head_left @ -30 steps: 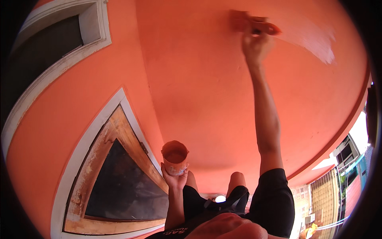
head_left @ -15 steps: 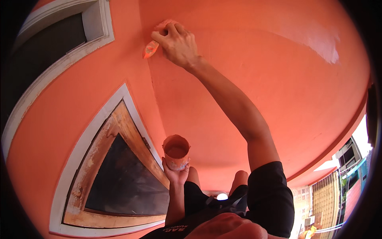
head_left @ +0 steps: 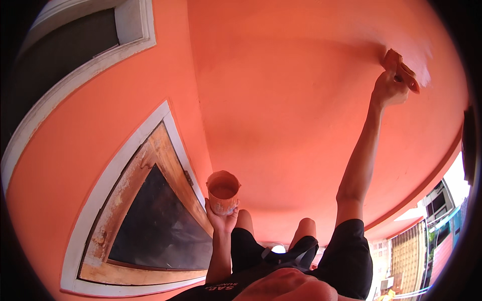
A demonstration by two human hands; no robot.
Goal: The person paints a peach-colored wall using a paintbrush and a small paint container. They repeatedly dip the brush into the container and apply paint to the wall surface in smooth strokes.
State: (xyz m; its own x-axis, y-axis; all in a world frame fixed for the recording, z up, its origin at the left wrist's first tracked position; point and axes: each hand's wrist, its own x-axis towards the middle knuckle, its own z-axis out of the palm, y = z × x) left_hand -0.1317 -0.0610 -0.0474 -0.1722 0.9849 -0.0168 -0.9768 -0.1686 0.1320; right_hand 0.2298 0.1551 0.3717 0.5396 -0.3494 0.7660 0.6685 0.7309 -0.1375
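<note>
Upper right of frame: paintbrush [head_left: 400, 65] is gripped by the right hand [head_left: 390, 91] at the orange wall [head_left: 281, 125], beside a pale patch [head_left: 420, 64]. Lower centre: paint cup [head_left: 223, 204] is clasped near its base by the left hand [head_left: 221, 221].

Two hands are in view: one left hand [head_left: 221, 220] and one right hand [head_left: 390, 93]. There is one paint cup [head_left: 222, 205] near and one brush [head_left: 402, 71] far on the right, beside one pale patch [head_left: 420, 62]. Two orange walls [head_left: 281, 115] meet at one corner. On the left stand two white frames [head_left: 79, 236], one around one wooden frame [head_left: 163, 145] with one hinge [head_left: 188, 177]. Two knees [head_left: 245, 219] show near.
</note>
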